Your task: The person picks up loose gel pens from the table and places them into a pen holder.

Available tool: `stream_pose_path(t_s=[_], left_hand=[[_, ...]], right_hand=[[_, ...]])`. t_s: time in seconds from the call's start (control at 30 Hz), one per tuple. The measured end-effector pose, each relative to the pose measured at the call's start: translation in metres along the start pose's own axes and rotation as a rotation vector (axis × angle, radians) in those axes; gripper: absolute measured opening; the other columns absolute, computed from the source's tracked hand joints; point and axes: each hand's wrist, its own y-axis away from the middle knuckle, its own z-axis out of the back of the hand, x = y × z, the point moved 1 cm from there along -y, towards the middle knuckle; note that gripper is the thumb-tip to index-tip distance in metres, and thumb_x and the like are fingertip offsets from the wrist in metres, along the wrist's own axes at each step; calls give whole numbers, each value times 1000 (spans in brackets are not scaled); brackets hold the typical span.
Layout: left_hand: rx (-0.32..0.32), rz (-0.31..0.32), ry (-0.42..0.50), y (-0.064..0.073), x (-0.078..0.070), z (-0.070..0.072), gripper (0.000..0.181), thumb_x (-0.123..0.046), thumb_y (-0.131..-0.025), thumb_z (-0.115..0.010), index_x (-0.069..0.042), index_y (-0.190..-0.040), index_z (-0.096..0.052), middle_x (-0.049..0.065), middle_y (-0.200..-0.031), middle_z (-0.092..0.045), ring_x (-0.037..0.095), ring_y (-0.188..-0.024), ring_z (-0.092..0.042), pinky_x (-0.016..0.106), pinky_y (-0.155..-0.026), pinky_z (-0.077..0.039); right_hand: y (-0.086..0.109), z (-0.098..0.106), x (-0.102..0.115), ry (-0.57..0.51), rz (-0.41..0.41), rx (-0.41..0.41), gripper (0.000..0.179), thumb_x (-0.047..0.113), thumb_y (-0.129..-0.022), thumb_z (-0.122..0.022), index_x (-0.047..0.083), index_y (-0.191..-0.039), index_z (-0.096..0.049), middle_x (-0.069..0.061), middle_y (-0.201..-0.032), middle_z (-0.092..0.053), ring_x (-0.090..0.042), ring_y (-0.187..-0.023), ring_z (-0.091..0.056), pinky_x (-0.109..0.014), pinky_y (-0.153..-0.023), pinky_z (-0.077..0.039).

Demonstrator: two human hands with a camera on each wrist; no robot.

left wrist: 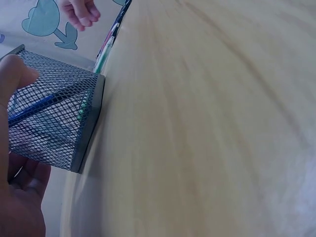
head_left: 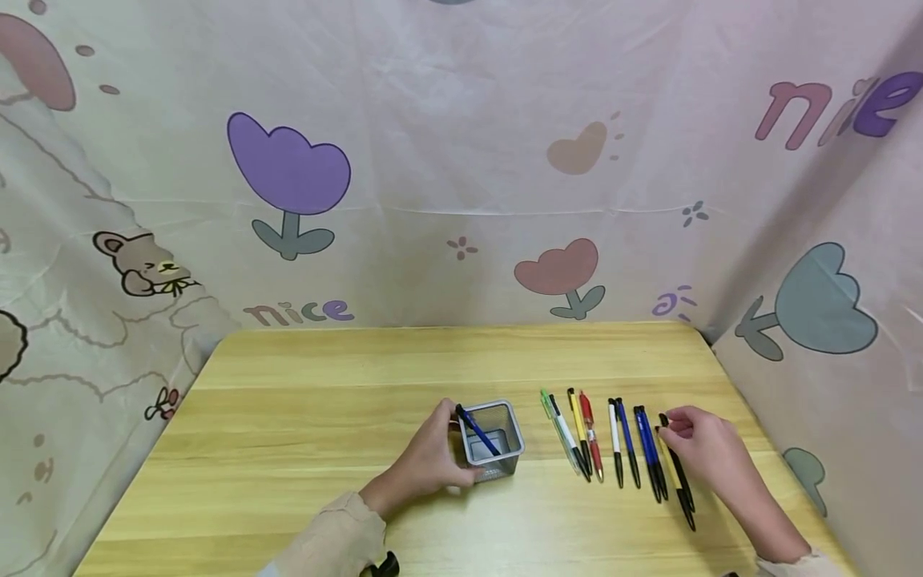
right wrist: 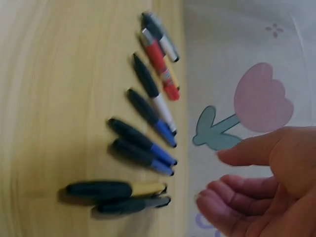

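Observation:
My left hand (head_left: 431, 455) grips a grey metal-mesh pen holder (head_left: 499, 468) from its left side, fingers behind and thumb in front. One blue pen (head_left: 479, 430) leans inside it; the left wrist view shows this pen through the mesh (left wrist: 59, 123). At the right end of a row of pens, my right hand (head_left: 703, 445) hovers over the tops of a yellow-and-black pen (head_left: 672, 469) and a dark pen (head_left: 685, 484). In the right wrist view its thumb and fingers are spread apart with nothing between them, and both pens lie on the table.
Left of that pair lie two blue pens (head_left: 649, 453), another blue pen (head_left: 628, 441), a white-and-black pen (head_left: 615, 442), a red pen (head_left: 590, 437), a yellow pen (head_left: 578, 425) and a green-topped pen (head_left: 558, 433). Printed cloth (head_left: 433, 160) borders the wooden table (head_left: 303, 385).

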Motion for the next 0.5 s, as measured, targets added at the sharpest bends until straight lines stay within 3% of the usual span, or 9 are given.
stream_pose_path(t_s=[0.23, 0.5], left_hand=[[4, 9, -2, -1, -1, 0, 77, -13, -65, -94, -11, -125, -45, 4, -120, -62, 19, -112, -65, 39, -100, -56], [1, -2, -13, 0, -2, 0, 77, -12, -64, -93, -10, -124, -45, 4, -119, -62, 20, -112, -65, 40, -100, -57]], right_hand=[[-7, -6, -19, 84, -39, 36, 36, 13, -90, -66, -15, -112, -67, -25, -96, -75, -41, -87, -72, -57, -78, -57], [-10, -13, -33, 109, -75, 116, 36, 13, -92, -65, -15, -114, -66, -29, -102, -75, -49, -97, -70, -58, -82, -56]])
